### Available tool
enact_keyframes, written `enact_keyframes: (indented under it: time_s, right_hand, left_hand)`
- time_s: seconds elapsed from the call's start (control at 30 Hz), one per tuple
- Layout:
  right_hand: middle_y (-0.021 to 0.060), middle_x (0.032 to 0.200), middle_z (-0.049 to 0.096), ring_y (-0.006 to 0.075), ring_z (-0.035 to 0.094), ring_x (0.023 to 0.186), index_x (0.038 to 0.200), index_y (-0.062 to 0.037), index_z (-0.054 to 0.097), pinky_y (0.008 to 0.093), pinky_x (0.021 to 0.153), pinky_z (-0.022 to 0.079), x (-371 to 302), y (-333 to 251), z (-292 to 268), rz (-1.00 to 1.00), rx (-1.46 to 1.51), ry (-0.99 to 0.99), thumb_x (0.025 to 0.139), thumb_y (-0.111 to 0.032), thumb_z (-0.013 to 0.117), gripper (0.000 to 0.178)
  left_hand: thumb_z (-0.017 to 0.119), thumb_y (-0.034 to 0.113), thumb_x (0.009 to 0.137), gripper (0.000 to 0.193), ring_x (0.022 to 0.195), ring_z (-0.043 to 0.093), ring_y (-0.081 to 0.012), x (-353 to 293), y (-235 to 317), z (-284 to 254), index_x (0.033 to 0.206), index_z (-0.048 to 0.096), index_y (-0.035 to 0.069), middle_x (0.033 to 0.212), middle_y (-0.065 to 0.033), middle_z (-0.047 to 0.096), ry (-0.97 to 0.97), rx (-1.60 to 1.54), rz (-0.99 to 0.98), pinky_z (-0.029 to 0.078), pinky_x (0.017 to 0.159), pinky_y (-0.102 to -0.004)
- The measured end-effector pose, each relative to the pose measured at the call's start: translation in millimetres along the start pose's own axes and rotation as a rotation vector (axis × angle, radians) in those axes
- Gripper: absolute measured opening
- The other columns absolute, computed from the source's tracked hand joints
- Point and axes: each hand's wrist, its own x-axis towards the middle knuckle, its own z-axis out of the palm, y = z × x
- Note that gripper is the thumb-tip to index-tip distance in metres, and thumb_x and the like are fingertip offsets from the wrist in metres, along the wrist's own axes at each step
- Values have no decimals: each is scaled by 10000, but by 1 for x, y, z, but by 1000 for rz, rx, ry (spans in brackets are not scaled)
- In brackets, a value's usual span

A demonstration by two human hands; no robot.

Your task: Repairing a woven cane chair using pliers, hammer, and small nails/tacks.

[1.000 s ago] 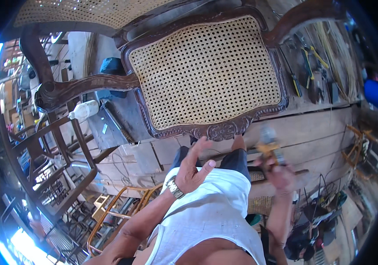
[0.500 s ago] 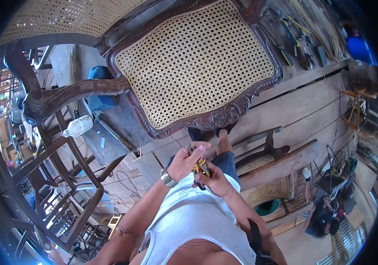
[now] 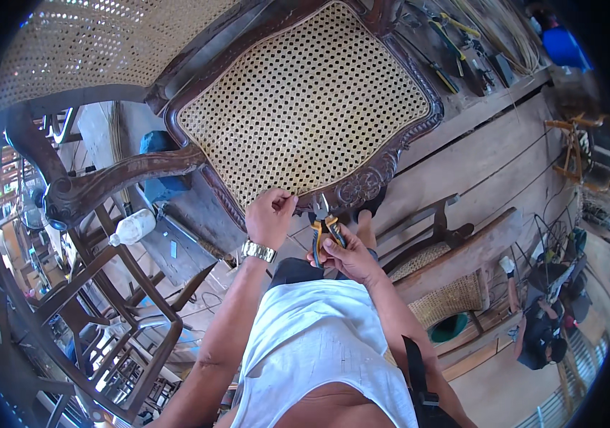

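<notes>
seat (image 3: 305, 107) of woven cane, set in a dark carved frame (image 3: 359, 187), lies ahead of the person, above the workbench (image 3: 196, 205). left hand (image 3: 268, 217) at its front edge, fingers bent, thumb near index; cannot tell whether anything is pinched. right hand (image 3: 349, 258) grasps pliers (image 3: 325, 217), handles spread, tips toward the frame. outward: white bottle (image 3: 134, 228) and blue block (image 3: 166, 188) to the left; hand tools (image 3: 450, 41) upper right.
</notes>
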Motion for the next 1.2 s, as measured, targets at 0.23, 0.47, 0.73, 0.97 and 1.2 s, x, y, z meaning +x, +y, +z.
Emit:
enact_keyframes:
  time_s: [0.23, 0.47, 0.73, 0.97, 1.2]
  right_hand:
    - [72, 1012, 692, 249, 716, 1001, 1310, -104, 561, 446, 919, 597, 13, 6, 6, -14, 152, -56, 1018, -240, 668, 339]
    - [6, 914, 625, 147, 674, 869, 1291, -108, 588, 422, 940, 588, 30, 19, 7, -89, 151, -39, 1021, -251, 668, 316]
    - [-15, 857, 566, 120, 632, 797, 1062, -89, 600, 396, 895, 594, 39, 17, 23, -122, 111, 51, 1022, -362, 657, 282]
    - [8, 836, 578, 129, 620, 774, 963, -83, 575, 322, 750, 557, 35, 28, 12, -199, -68, 88, 1070, -454, 541, 388]
    - [28, 827, 607, 107, 575, 712, 847, -100, 509, 255, 633, 432, -22, 1, 26, -257, -178, 190, 1099, -350, 478, 356]
  left_hand:
    - [823, 293, 836, 244, 646, 707, -197, 12, 15, -9, 875, 769, 58, 745, -71, 745, -104, -20, -168, 551, 618, -334]
    - [823, 320, 829, 259, 646, 709, -198, 15, 9, -9, 864, 772, 68, 737, -66, 746, -131, -20, -183, 551, 622, -332]
    - [825, 317, 828, 252, 659, 715, -194, 17, 11, -14, 865, 763, 76, 758, -62, 754, -167, -5, -179, 555, 625, -340]
    - [829, 317, 822, 247, 660, 717, -195, 18, 9, -10, 855, 759, 83, 753, -56, 753, -176, 8, -198, 552, 619, -342]
    - [808, 303, 840, 237, 643, 700, -223, 15, 4, -9, 862, 751, 74, 740, -73, 734, -140, 22, -120, 542, 610, -362]
